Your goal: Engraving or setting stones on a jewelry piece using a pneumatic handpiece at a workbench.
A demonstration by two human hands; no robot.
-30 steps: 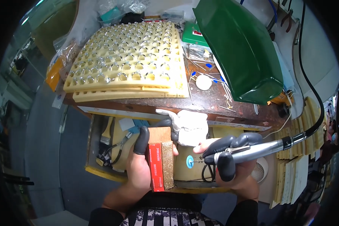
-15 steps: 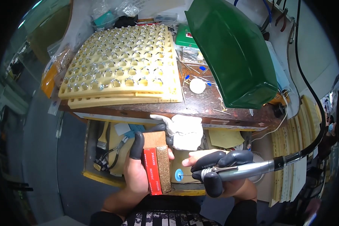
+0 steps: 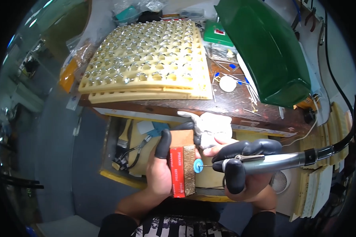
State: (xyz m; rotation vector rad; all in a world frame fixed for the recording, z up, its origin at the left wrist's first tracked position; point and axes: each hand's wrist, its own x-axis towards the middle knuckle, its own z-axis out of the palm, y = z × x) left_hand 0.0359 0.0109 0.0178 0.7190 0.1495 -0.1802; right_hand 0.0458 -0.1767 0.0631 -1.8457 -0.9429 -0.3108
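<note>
A brown block of what looks like polishing compound, with a red printed wrapper point(image 3: 177, 170) on one side, stands upright in my left hand point(image 3: 160, 173). Black finger covers sit on some of that hand's fingers. My right hand point(image 3: 241, 166) is wrapped round a silver rotary handpiece point(image 3: 279, 162), also with black covers on its fingers. At the handpiece's tip, a small blue disc point(image 3: 198, 166) on a thin shaft meets the ridged brown side of the block. Behind both hands lies a crumpled white glove or cloth point(image 3: 215, 128), partly hidden by my fingers.
Stacked cream trays point(image 3: 146, 87) with rows of rings rest on the wooden bench at the left. A large green cover point(image 3: 265, 55) leans at the right. Below is an open drawer point(image 3: 106, 173) with pliers point(image 3: 140, 148) and a brush point(image 3: 125, 134). The handpiece's black cable point(image 3: 336, 79) hangs at right.
The blue disc has moved up along the block and closer in, from a small gap to its ridged side. The whole view has shifted, so the bench appears farther right.
</note>
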